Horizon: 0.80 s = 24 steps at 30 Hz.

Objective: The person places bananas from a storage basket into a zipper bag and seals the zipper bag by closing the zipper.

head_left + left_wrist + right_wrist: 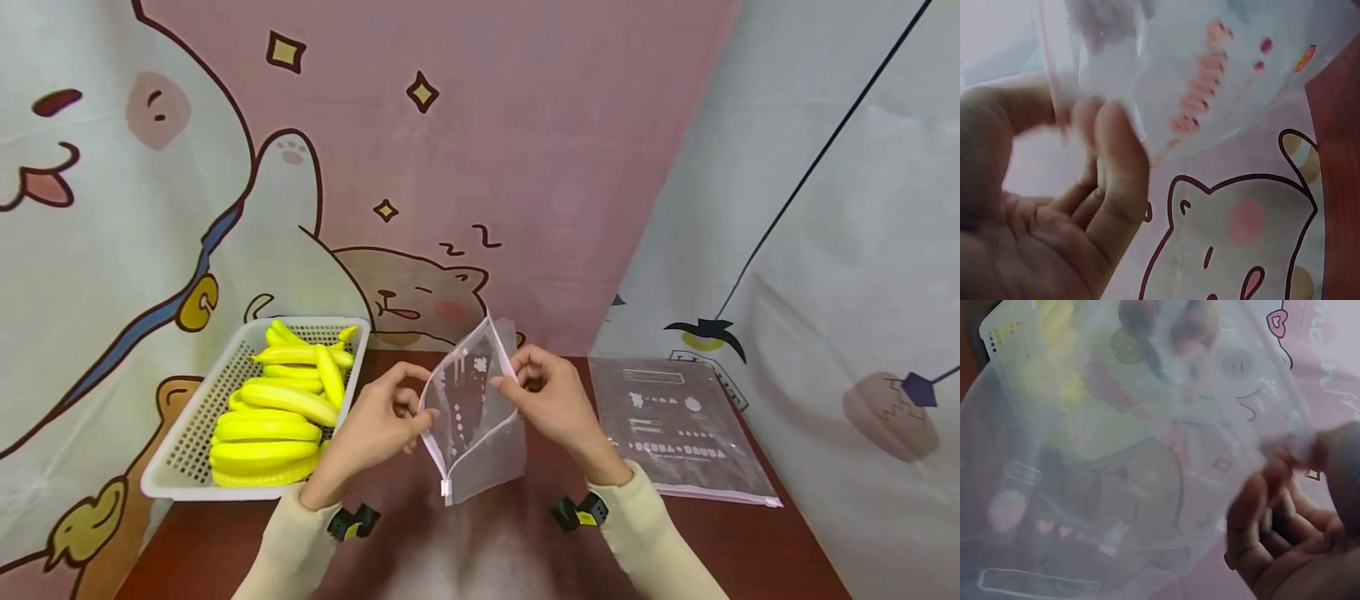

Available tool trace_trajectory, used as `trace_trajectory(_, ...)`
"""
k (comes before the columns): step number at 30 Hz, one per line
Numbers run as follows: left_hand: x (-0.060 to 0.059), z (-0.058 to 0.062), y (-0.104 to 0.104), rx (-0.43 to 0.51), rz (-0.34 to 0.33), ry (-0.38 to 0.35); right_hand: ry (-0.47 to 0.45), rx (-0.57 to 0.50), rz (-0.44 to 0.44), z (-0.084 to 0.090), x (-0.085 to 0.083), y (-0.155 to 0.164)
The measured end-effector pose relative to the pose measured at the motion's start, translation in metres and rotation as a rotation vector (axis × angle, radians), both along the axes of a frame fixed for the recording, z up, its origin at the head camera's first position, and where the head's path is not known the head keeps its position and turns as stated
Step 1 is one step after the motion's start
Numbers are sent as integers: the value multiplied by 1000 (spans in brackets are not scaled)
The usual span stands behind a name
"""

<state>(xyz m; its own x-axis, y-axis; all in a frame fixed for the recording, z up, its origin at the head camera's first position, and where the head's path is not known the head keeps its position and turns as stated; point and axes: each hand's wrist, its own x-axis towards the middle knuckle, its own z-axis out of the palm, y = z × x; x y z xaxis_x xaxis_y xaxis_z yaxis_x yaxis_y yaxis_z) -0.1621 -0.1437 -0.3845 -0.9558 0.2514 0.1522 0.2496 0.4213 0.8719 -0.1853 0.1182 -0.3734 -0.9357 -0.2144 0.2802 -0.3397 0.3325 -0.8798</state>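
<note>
A translucent zip bag [480, 417] with a pink zip edge and small printed pictures is held up over the table, its mouth spread apart. My left hand [390, 417] pinches the left side of the rim between thumb and fingers. On the opposite side, my right hand [551, 396] pinches the pink edge. A white slider hangs at the bag's near corner. Nothing shows inside the bag. In the left wrist view, the left fingers [1119, 162] grip the film; in the right wrist view, the right thumb and fingers [1250, 512] meet at the rim.
A white perforated basket [180, 417] full of yellow bananas [266, 425] stands left of the hands. At the right, another zip bag [675, 425] lies flat on the dark red table [405, 550]. A cartoon-printed cloth [540, 167] rises behind and along both sides.
</note>
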Motion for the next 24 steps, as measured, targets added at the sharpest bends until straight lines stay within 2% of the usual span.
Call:
trace_trajectory(2,-1,-1,0,-31,50,20,-36,31,25,0,1,3)
trace_trajectory(4,-2,-1,-2,-79,137,53,-64,89,45,1,1,6)
trace_trajectory(7,-4,-1,-7,-156,254,91,-92,199,25,3,2,10)
trace_trajectory(14,-5,7,-17,-314,377,174,-83,445,-51,8,7,13)
trace_trajectory(17,-3,15,-20,-396,417,170,-71,539,-59,10,12,9)
trace_trajectory(19,-1,21,-23,-428,421,147,-52,573,-36,10,15,7)
trace_trajectory(21,1,26,-28,-436,401,133,-31,574,-11,10,17,7)
trace_trajectory(24,3,29,-34,-403,336,138,26,504,33,10,16,11)
